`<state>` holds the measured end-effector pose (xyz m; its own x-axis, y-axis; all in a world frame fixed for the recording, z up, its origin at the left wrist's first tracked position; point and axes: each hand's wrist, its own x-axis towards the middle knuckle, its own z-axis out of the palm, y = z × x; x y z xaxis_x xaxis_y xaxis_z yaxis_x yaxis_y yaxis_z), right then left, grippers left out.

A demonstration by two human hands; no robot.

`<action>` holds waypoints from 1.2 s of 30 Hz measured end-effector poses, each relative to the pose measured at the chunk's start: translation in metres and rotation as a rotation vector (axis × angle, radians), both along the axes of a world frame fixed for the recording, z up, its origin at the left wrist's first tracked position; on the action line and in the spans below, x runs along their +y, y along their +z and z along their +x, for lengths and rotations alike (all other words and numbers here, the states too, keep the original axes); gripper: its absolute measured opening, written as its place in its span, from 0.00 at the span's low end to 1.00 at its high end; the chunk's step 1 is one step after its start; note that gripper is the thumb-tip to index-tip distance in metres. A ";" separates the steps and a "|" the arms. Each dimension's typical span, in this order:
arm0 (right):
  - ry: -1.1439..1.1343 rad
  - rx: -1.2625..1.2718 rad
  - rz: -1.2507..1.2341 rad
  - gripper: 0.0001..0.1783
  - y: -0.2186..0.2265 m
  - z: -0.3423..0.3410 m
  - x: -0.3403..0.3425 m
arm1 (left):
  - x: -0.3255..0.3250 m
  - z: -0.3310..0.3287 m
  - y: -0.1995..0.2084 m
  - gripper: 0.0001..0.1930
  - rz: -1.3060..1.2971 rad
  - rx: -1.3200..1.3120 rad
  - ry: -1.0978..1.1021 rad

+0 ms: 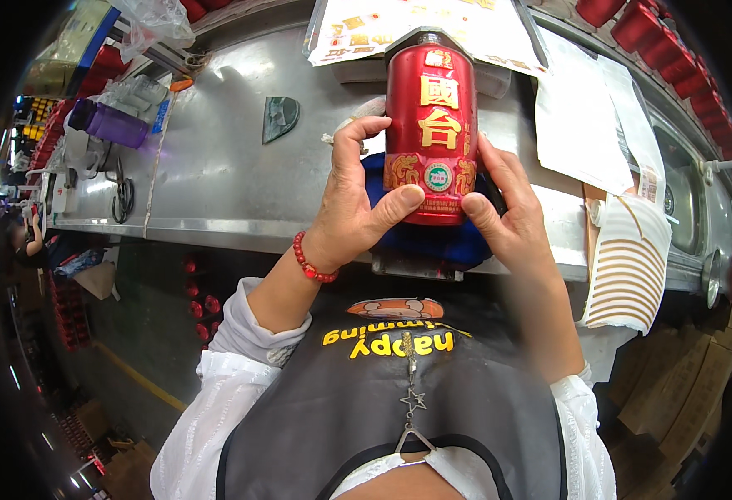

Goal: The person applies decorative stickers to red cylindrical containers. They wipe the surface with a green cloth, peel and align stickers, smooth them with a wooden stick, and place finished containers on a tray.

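Observation:
A red bottle (453, 108) with gold characters, gold dragon patterns and a round green-and-white emblem is held between my two hands, its dark neck pointing away from me. My left hand (357, 187) grips its left side, with the thumb on the lower front; a red bead bracelet circles that wrist. On the right side, my right hand (507, 196) presses with fingers along the edge and thumb near the base. Under the bottle is a blue support (432, 242) at the bench's front edge, mostly hidden by bottle and hands.
The metal bench (224, 117) carries a dark green flat scraper-like piece (281, 118), black-handled scissors (122, 187) and a purple bottle (109, 122). Sheets of gold-printed labels (357, 33) lie at the back. White backing paper (578, 117) and a striped strip (628, 275) hang at the right, near red bottles (662, 50).

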<state>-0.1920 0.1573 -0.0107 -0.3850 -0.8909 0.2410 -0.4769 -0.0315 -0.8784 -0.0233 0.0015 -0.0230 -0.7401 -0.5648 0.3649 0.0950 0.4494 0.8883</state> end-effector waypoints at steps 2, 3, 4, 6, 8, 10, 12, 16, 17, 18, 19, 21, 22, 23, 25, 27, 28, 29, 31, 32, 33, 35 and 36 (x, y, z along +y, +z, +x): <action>-0.001 -0.008 0.010 0.41 0.001 0.000 0.000 | 0.000 0.000 0.000 0.42 -0.021 -0.002 -0.001; -0.006 -0.024 0.017 0.42 0.001 0.000 -0.001 | -0.001 0.001 0.000 0.42 -0.032 -0.002 0.000; -0.010 -0.041 0.024 0.42 0.000 0.000 -0.001 | -0.001 0.002 0.000 0.41 0.020 0.010 -0.019; -0.003 -0.046 0.027 0.44 0.000 -0.002 0.000 | -0.002 0.005 0.001 0.41 0.123 0.037 -0.049; -0.002 -0.053 0.035 0.45 0.000 -0.001 0.002 | -0.005 0.010 -0.005 0.41 0.134 0.034 -0.075; -0.008 -0.061 0.049 0.46 0.000 0.000 0.002 | -0.004 0.014 -0.007 0.42 0.115 -0.005 -0.090; -0.004 -0.056 0.049 0.46 0.000 -0.001 0.002 | -0.001 0.012 -0.008 0.41 0.098 -0.015 -0.070; -0.002 -0.023 0.060 0.46 0.003 -0.001 0.002 | -0.004 0.013 -0.007 0.41 0.083 -0.027 -0.108; -0.002 -0.010 0.062 0.45 0.002 -0.001 0.002 | -0.003 0.012 -0.006 0.41 0.088 -0.025 -0.110; -0.003 -0.010 0.062 0.45 0.003 -0.001 0.002 | -0.004 0.013 -0.007 0.41 0.081 -0.018 -0.111; -0.004 -0.010 0.061 0.45 0.003 0.000 0.002 | -0.004 0.013 -0.009 0.41 0.074 -0.012 -0.112; -0.005 -0.013 0.059 0.45 0.004 0.000 0.002 | -0.004 0.013 -0.009 0.41 0.048 -0.017 -0.106; -0.003 -0.016 0.057 0.44 0.003 0.000 0.002 | -0.004 0.012 -0.008 0.42 0.029 -0.029 -0.096; 0.000 -0.018 0.054 0.44 0.004 0.000 0.002 | -0.004 0.012 -0.007 0.43 0.010 -0.040 -0.085; 0.001 -0.047 0.022 0.43 0.000 0.000 0.001 | -0.001 0.011 -0.009 0.43 0.087 -0.003 -0.060; -0.039 0.079 -0.038 0.43 -0.003 -0.002 0.000 | -0.001 0.012 -0.010 0.43 -0.002 0.010 -0.018; -0.080 0.219 -0.077 0.43 -0.004 -0.003 0.004 | -0.001 0.017 -0.011 0.43 -0.126 0.004 0.012; -0.118 0.357 -0.115 0.42 -0.004 -0.001 0.008 | 0.000 0.022 -0.013 0.44 -0.246 -0.004 0.046; -0.083 0.496 -0.144 0.34 0.003 0.004 0.015 | -0.001 0.026 -0.013 0.42 -0.477 -0.003 0.139; -0.038 0.593 -0.150 0.31 0.001 0.000 0.017 | -0.002 0.026 -0.007 0.40 -0.595 0.011 0.204; -0.038 0.619 -0.152 0.28 0.000 0.002 0.017 | -0.002 0.027 -0.001 0.39 -0.713 0.025 0.270; -0.043 0.667 -0.162 0.21 -0.001 0.007 0.016 | 0.001 0.028 0.020 0.31 -0.937 -0.028 0.250; -0.025 0.684 -0.194 0.21 -0.006 0.005 0.015 | 0.007 0.023 0.027 0.24 -1.011 -0.023 0.240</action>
<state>-0.1869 0.1724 -0.0170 -0.1106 -0.8005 0.5890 -0.9220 -0.1386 -0.3614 -0.0001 0.0085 0.0036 -0.6618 -0.1368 0.7371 -0.1075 0.9904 0.0873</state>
